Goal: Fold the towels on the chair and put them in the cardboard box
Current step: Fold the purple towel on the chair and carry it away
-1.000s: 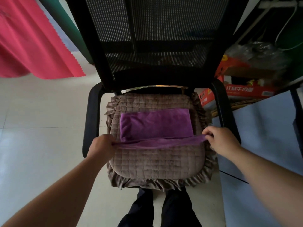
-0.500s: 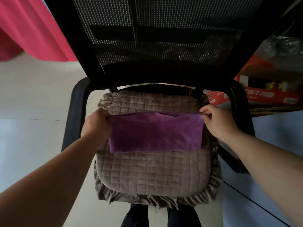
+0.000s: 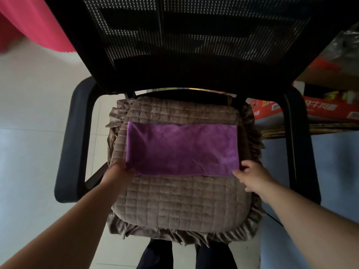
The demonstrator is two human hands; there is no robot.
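Note:
A purple towel (image 3: 182, 148) lies folded into a flat rectangle on the brown quilted cushion (image 3: 174, 202) of a black mesh office chair (image 3: 194, 35). My left hand (image 3: 118, 172) is at the towel's near left corner, with its thumb over the cloth, pinching it. At the near right corner my right hand (image 3: 251, 176) has loosely spread fingers that just touch the towel's edge. A red printed cardboard carton (image 3: 330, 109) sits to the right, behind the chair's armrest; its inside is hidden.
Black armrests stand on the left (image 3: 71, 142) and right (image 3: 297, 144) of the seat. A pink cloth (image 3: 29, 22) hangs at the upper left. Pale tiled floor (image 3: 29, 152) lies left, a blue surface (image 3: 334, 171) right. Dark trouser legs (image 3: 155, 255) show below the seat.
Both hands carried the towel's near edge over to the far edge, folding it in half, then let go and came back to the near corners. The camera moved closer.

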